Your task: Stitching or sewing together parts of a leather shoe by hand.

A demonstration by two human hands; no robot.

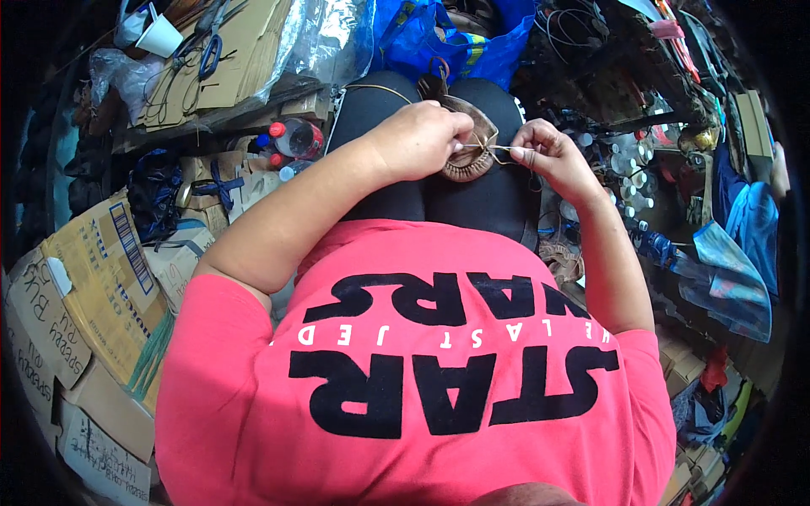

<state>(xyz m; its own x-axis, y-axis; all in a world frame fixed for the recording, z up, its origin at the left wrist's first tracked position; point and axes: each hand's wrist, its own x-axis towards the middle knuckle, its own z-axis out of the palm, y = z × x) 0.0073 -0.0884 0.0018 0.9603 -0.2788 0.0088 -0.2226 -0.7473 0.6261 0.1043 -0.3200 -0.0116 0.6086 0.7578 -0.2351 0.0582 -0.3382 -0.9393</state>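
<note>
A brown leather shoe [467, 171] lies across my lap, its rounded end edged with a row of gathered stitches. Above its left side, my left hand [423, 139] is closed, fingertips pinched at a pale thread [504, 148]; its fingers partly cover the shoe. To the right of the shoe, my right hand [553, 156] pinches the other end of the thread between thumb and forefinger. Between the hands the thread crosses over the shoe's opening, where a tan strand loops up. Whether a needle is on the thread is too small to tell.
A blue bag [472, 55] stands just beyond my knees. To the left are plastic bottles [299, 139], cardboard sheets [190, 88] with scissors [211, 55] on them, and stacked boxes [93, 270]. Several small bottles [629, 164] and a blue cloth [734, 270] lie to the right.
</note>
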